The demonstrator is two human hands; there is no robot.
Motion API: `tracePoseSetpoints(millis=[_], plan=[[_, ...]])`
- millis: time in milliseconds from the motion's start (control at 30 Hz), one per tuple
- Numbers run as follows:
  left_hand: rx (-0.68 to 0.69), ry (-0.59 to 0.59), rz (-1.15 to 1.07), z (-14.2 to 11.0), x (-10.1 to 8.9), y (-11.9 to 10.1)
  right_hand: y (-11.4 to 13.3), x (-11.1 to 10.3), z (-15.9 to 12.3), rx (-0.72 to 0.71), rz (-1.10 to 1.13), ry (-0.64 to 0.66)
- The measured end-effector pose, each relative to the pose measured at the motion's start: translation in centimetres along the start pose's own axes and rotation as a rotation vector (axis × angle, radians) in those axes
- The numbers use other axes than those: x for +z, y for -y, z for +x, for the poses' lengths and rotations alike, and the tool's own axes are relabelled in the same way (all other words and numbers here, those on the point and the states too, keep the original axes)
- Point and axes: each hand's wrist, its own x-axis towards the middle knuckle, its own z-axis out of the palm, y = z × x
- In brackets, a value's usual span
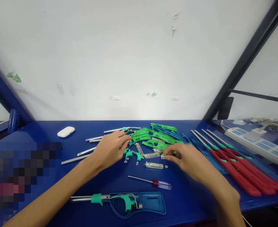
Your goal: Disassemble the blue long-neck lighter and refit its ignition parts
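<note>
My left hand (112,147) is closed, fingertips together at the left end of a green lighter handle half (140,135); what they pinch is hidden. Just below those fingers lie teal triggers (138,155) and small metal plates. My right hand (182,155) is closed too, thumb and forefinger pinching a small pale piece (163,156) too small to name. Clear fuel tanks (154,165) lie left of it, beside another small plate (166,166). Nearer me is a screwdriver (161,184) with a clear and red handle. An opened blue lighter handle half (152,201) lies at the front with rod, trigger and wires.
Several metal lighter rods (76,159) lie at left, near a white earbud case (66,131). Long red lighters (238,170) lie at right, beside a white power strip (259,143). A white wall (129,63) stands behind the blue table (44,135).
</note>
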Motion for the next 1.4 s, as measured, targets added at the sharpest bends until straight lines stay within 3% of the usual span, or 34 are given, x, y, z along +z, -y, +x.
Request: tracePoseSetpoints(millis=[267,500,667,967,1233,1400], plan=[[-0.011,-0.030,-0.041,-0.9,1.1,0.6,-1.0,0.5,0.6,0.102,-0.038,0.062],[-0.183,0.063,-0.038,-0.4,-1.5,3.8,-1.2,0.7,1.1,0.140,-0.053,0.087],[-0.190,0.138,-0.097,-0.4,-2.6,4.5,-1.6,1.0,1.0,0.100,-0.052,0.073],[-0.214,0.010,-0.163,-0.8,-2.7,4.8,-1.8,0.4,-0.3,0.016,-0.029,0.000],[-0.161,0.226,-0.175,-0.7,-2.6,5.0,0.0,0.1,0.1,-0.012,0.011,0.026],[-0.134,0.266,-0.156,-0.9,-2.3,4.8,0.0,0.3,1.0,-0.023,0.015,0.025]])
